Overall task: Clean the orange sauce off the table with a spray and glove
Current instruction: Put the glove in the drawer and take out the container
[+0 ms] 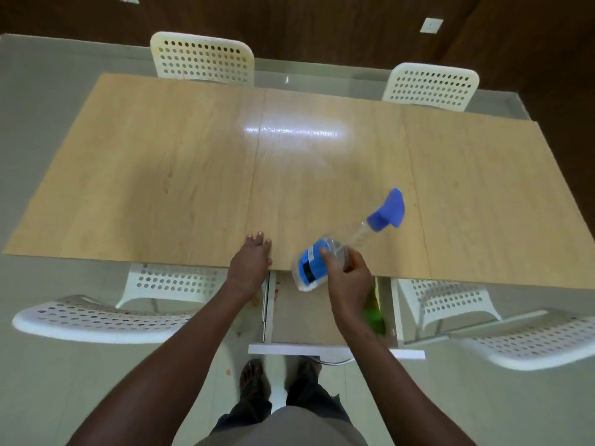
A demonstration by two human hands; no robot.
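Observation:
My right hand [349, 275] grips a clear spray bottle [314, 263] with a blue label and blue trigger head [389, 211]. The bottle lies tilted over the near edge of the wooden table [161, 175], its head pointing away to the right. My left hand [252, 257] rests on the table's near edge with straight fingers. Below the edge an open white drawer [306, 323] shows a green thing [375, 317], partly hidden by my right forearm. Faint orange smears mark the drawer's inside near its top left. No orange sauce shows on the tabletop.
White perforated chairs stand at the far side [203, 57] [429, 86] and at the near side [106, 313] [515, 336]. Small orange spots lie on the floor [229, 371] left of my feet. A bright light reflection sits mid-table.

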